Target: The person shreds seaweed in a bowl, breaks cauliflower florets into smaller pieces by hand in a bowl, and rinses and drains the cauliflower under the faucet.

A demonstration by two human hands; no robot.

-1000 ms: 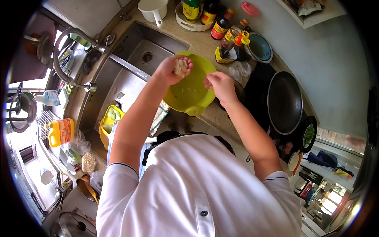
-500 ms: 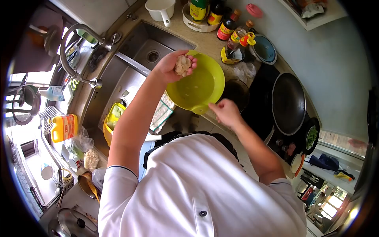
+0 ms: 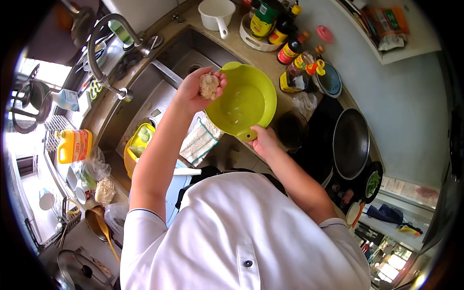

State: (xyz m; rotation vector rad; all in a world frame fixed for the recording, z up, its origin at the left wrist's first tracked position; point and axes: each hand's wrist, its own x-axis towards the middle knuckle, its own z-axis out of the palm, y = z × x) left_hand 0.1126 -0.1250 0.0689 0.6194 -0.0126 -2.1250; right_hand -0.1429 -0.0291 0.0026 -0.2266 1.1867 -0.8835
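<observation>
A pale, beige clump of soft food (image 3: 209, 86) rests in my left hand (image 3: 195, 92), palm up with the fingers curled round it. What kind of food it is I cannot make out. Just right of that hand is a yellow-green bowl (image 3: 256, 94), tilted toward me, with a few pale bits on its inner surface. My right hand (image 3: 263, 141) grips the bowl's near tab, thumb over the top. Behind my left forearm, a yellow basket (image 3: 129, 157) with pale green pieces sits in the sink (image 3: 159, 99).
A curved faucet (image 3: 92, 53) reaches over the sink. A striped towel (image 3: 200, 140) hangs at the counter's front edge. Several sauce bottles (image 3: 290, 50) stand at the back. To the right, a dark wok (image 3: 351, 143) and a dark pot (image 3: 291, 129) sit by the stove.
My right hand has closed on the bowl's tab, where its fingertips were just at the edge. My left hand, still holding the clump, has shifted slightly left from the bowl. The view has turned slightly.
</observation>
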